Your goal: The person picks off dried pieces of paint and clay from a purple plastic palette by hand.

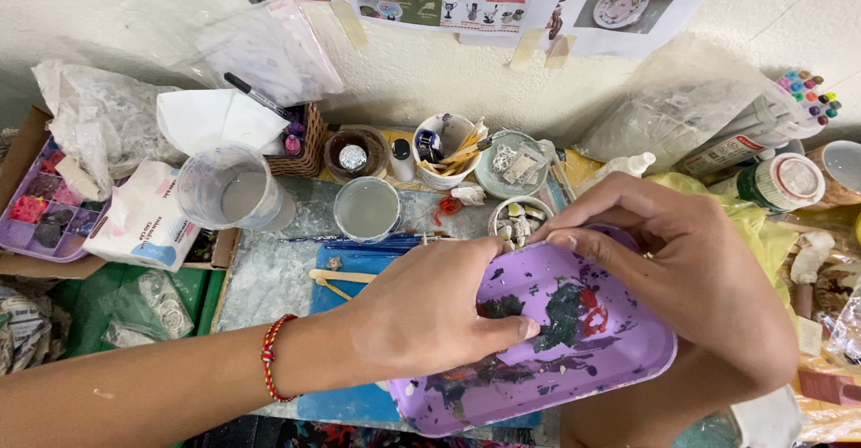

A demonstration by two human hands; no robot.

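Both hands grip a purple plastic tray [574, 340] and hold it just above the cluttered worktop [260, 278], tilted so that its paint-smeared face turns up toward the camera; the two-handed hold looks meant to keep the wide, shallow piece steady and to keep the dried dark green, red and black blotches in plain sight. The left hand [430, 309] lies across the tray's left part, its thumb pressed flat on the stained surface near the middle and its fingers [466, 252] curled over the far edge, so the tray sits clamped between thumb and fingers. The right hand [691, 278] arches over the far right corner, fingertips bearing down on the rim beside the left hand's, while the palm and wrist wrap behind the right side; its hold is likewise closed on the tray, though the underside contact is hidden. A red braided band [273, 358] circles the left wrist. Behind the tray, near the wall, stand a clear measuring cup [229, 188], a small cup of cloudy water [366, 208], a white mug of tools [446, 152] and a small bowl of shell-like bits [516, 219], all well within reach. A blue mat [359, 273] with wooden sticks lies under the tray's near edge.
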